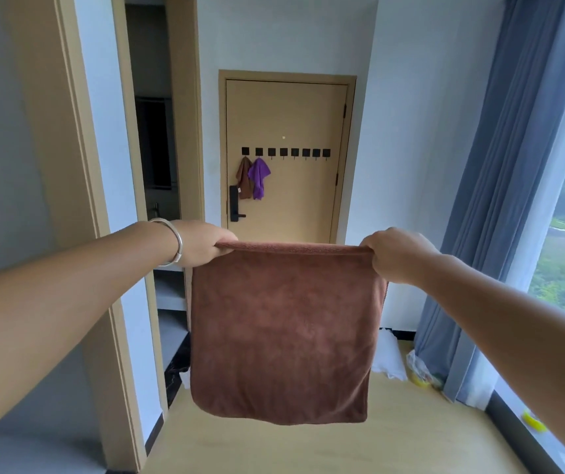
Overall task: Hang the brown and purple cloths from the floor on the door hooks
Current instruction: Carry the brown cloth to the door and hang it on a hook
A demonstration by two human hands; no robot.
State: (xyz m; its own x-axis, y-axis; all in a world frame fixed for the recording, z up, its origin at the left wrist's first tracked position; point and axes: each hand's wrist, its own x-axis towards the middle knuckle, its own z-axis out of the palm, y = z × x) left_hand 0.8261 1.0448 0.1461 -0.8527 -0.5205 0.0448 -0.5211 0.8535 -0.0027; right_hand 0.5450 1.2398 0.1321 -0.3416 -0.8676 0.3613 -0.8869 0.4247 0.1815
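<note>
A brown cloth (282,333) hangs spread flat in front of me, held up by its top edge. My left hand (202,244) grips its top left corner and my right hand (395,254) grips its top right corner. Far ahead stands a tan door (294,114) with a row of several black hooks (286,152). On the two leftmost hooks hang a smaller brown cloth (244,181) and a purple cloth (259,177). The other hooks are bare.
A black lock handle (234,203) sits on the door's left side. An open doorway (154,148) lies to the left. Blue curtains (499,200) and a window fill the right. White bags (390,357) and yellow items (534,420) lie on the floor by the curtain.
</note>
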